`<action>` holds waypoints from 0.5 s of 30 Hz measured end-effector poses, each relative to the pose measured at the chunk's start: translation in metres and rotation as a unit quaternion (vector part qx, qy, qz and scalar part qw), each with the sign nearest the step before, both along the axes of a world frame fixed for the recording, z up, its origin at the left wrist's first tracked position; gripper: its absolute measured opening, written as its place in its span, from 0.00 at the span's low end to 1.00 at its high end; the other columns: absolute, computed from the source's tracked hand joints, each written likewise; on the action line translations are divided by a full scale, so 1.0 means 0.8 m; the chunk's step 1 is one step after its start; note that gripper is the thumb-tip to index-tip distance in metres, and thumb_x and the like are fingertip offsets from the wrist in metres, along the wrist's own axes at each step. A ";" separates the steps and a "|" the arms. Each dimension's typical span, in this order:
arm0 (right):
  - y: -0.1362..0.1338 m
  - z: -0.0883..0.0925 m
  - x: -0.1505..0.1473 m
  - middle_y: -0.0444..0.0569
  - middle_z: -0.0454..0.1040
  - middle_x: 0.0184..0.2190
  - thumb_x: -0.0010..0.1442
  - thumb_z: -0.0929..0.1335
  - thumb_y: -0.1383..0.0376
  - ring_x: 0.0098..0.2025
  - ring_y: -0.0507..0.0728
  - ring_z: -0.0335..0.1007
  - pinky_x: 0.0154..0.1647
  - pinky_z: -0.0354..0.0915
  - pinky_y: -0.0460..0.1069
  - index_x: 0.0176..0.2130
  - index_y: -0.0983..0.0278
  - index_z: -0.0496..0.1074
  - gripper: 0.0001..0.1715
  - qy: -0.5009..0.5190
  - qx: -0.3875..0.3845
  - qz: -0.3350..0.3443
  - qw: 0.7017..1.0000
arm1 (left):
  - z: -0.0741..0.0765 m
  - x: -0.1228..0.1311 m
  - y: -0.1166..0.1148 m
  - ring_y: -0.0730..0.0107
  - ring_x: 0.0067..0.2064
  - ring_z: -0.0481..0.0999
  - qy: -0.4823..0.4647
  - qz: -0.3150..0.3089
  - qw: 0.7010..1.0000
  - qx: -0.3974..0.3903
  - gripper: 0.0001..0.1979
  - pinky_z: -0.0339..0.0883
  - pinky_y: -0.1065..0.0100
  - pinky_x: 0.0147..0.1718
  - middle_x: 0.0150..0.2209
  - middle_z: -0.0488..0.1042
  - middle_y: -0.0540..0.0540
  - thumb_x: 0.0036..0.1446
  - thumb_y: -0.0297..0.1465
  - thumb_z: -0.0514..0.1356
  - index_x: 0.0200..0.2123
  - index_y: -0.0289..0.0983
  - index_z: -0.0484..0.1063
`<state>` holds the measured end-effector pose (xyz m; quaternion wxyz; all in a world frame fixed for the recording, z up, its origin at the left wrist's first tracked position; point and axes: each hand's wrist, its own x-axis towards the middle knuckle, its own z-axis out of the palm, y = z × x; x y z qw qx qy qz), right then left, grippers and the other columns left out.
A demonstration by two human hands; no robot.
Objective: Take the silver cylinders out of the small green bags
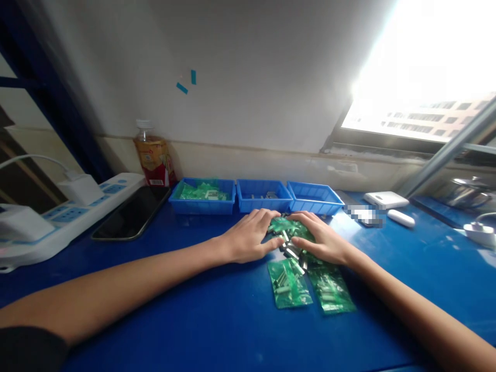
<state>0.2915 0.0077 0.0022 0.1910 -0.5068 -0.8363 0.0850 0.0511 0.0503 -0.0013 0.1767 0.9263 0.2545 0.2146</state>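
Pile of green plastic bags and small metal pieces (pixel 291 251) sits just right of frame centre on a blue tabletop (pixel 201 320), and I see both hands at it. Left hand (pixel 250 237): open, cupped, fingers curved along the left flank of the heap, thumb held apart. Right hand (pixel 320 236): also open and arched, lying over green bags (pixel 287 226) on the heap's right side; I cannot tell whether its fingertips pinch anything.

Below the hands I count 2 flat green packets, the left packet (pixel 289 292) and the right packet (pixel 334 294), side by side, with metal pieces showing through the film.

Across mid-frame, 3 blue trays in a row. Left tray (pixel 203 208) holds green packets; middle tray (pixel 263 205) holds a few small grey pieces; right tray (pixel 315 207) stands beyond the right hand.

Left of frame: a phone (pixel 134 212) lying face up beside a white power strip (pixel 72 214), a bottle (pixel 155 157) behind it. Right of frame: 2 white items, a boxy one (pixel 386 199) and a rounded one (pixel 401 218). Bright window, upper right.
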 end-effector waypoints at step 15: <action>-0.012 0.006 -0.047 0.59 0.65 0.55 0.59 0.64 0.48 0.57 0.67 0.60 0.56 0.58 0.64 0.57 0.62 0.62 0.32 0.006 0.082 0.033 0.996 | 0.011 -0.038 -0.024 0.57 0.61 0.58 0.030 0.012 0.999 -0.022 0.24 0.55 0.53 0.59 0.58 0.62 0.39 0.63 0.47 0.49 0.55 0.37 0.60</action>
